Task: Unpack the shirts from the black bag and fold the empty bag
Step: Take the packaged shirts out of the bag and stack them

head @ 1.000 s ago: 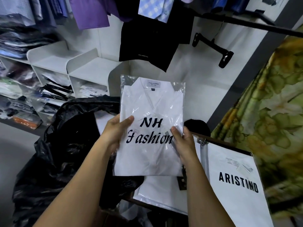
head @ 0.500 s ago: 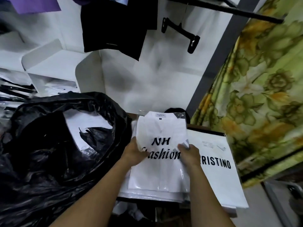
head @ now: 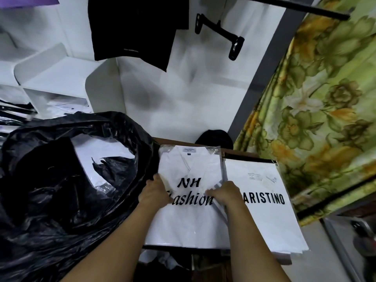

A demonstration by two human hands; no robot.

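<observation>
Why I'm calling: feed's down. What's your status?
Left grip, right grip pinch NH shirt by its edges. Shirt flat on pile, beside Aristino pack. Bag holds a white pack. Nothing in the way.
</observation>
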